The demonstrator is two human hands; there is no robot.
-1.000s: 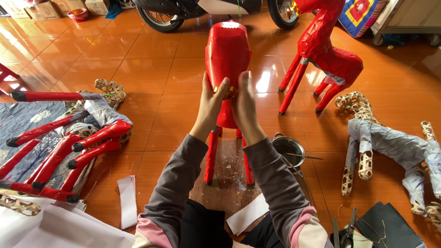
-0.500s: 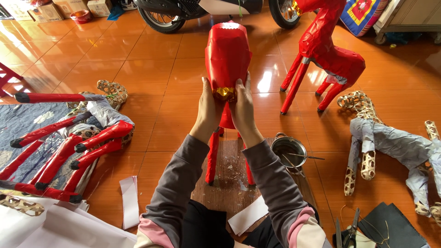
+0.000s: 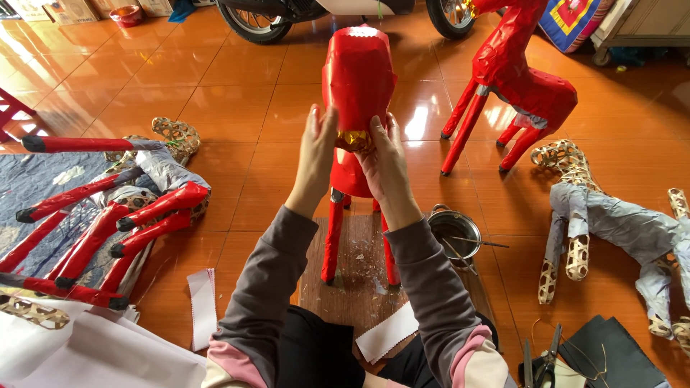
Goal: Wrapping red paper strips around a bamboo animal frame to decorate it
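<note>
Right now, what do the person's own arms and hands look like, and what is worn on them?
Both hands, the left hand and the right hand, are bare: no gloves, and no rings or watch that I can see. Each arm wears a long grey sleeve that reaches the wrist. Near the upper arm each sleeve changes to a pink band and then a cream part. The fabric looks soft and creased.

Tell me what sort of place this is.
Probably a home craft workspace on a tiled floor. The hands press on a red paper-covered animal figure; woven frames half wrapped in grey paper lie nearby, beside a small metal pot and scissors. A motorbike stands behind.
</note>
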